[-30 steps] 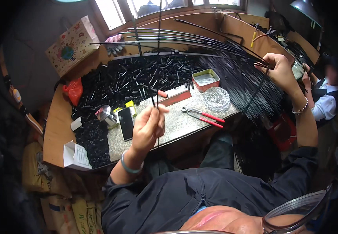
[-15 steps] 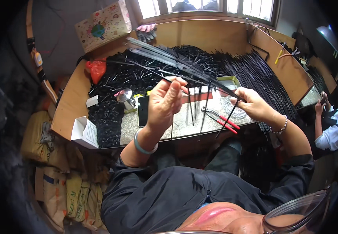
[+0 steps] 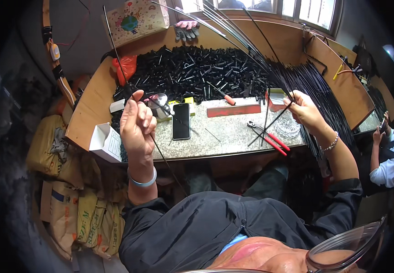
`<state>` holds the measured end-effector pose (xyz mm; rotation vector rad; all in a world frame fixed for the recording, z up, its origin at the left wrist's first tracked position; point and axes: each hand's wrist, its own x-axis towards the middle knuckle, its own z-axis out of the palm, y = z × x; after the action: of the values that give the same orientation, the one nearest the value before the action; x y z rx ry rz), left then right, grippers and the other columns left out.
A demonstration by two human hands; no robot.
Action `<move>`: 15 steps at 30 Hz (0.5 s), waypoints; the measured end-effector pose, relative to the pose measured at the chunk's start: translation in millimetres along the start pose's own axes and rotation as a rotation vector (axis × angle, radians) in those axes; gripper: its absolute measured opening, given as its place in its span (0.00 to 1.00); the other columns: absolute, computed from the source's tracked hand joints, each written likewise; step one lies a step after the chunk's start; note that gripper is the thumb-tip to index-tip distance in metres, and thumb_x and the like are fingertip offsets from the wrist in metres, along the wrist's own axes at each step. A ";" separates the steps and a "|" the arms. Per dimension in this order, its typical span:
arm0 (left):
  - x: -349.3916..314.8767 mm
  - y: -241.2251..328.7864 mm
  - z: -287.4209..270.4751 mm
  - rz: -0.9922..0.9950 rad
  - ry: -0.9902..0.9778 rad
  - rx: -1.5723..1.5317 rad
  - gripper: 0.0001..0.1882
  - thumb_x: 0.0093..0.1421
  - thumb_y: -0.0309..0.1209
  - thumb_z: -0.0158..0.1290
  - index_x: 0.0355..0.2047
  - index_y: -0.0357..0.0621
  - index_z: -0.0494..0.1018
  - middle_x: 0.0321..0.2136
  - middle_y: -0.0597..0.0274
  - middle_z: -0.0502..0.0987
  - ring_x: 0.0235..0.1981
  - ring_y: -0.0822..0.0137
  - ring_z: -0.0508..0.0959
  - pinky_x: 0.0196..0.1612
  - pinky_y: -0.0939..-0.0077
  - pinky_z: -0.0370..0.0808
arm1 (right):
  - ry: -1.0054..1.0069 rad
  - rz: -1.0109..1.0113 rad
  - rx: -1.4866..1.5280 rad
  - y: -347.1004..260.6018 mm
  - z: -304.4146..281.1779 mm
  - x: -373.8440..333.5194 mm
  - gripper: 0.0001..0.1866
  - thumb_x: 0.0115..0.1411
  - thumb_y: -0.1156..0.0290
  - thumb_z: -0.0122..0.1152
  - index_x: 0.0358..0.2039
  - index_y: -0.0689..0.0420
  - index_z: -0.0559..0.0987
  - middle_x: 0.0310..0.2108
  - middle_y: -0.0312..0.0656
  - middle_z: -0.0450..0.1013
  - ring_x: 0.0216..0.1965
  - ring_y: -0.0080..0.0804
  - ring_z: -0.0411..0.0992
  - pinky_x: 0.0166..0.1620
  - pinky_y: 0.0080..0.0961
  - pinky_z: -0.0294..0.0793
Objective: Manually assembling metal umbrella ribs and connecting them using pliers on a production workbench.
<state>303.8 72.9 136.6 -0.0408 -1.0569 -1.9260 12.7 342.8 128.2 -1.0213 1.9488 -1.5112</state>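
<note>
Since half a second ago the left hand (image 3: 138,123) has swung out leftward, away from the right hand (image 3: 307,111), and the bundle (image 3: 257,55) in the right now points more steeply up toward the window.

At far left, sacks (image 3: 49,145) stand beside the bench. On its left end sits an open white box (image 3: 107,141); behind are a red bag (image 3: 124,68) and, farther back, a paper bag (image 3: 131,22). In front of these the left hand pinches a thin black rod (image 3: 113,40) between thumb and fingers, its lower end slanting down toward the person's lap.

Next come a phone (image 3: 181,121) on the slab (image 3: 224,141), a heap of black tubes (image 3: 206,68) behind it and gloves (image 3: 187,31) on the back edge. Right of the phone lie a red block (image 3: 234,110), then red-handled nippers (image 3: 274,141), with a tin (image 3: 276,101) behind and a glass dish (image 3: 288,127) beside them.

Above the dish the right hand grips the bundle near its lower end; a few rod ends cross over the nippers. Beyond, more rods (image 3: 320,86) lie massed, and a co-worker (image 3: 386,170) sits at far right.
</note>
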 end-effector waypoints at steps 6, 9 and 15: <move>-0.3 -40.1 20.3 -0.004 -0.040 0.015 0.09 0.66 0.28 0.39 0.44 0.43 0.64 0.32 0.57 0.74 0.31 0.69 0.74 0.32 0.77 0.73 | 0.065 -0.103 -0.446 -12.3 18.5 20.7 0.14 0.61 0.64 0.54 0.24 0.60 0.68 0.16 0.32 0.64 0.16 0.17 0.60 0.20 0.19 0.61; 2.7 -71.6 42.6 -0.063 -0.055 -0.044 0.08 0.66 0.28 0.37 0.44 0.44 0.63 0.33 0.58 0.73 0.32 0.70 0.74 0.34 0.76 0.75 | 0.071 -0.186 -0.518 -1.9 26.3 42.0 0.10 0.57 0.69 0.59 0.27 0.61 0.69 0.19 0.31 0.64 0.23 0.14 0.60 0.26 0.17 0.63; -6.7 -125.8 79.4 -0.129 -0.085 -0.190 0.06 0.66 0.29 0.38 0.42 0.47 0.63 0.35 0.62 0.71 0.35 0.70 0.73 0.39 0.70 0.75 | 0.027 -0.261 -0.353 -10.4 70.6 40.1 0.09 0.52 0.76 0.57 0.34 0.62 0.70 0.25 0.32 0.68 0.27 0.14 0.65 0.31 0.16 0.67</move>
<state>187.8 159.5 101.9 -0.1664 -0.9478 -2.1533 43.3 267.2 121.1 -1.4583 2.2221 -1.3387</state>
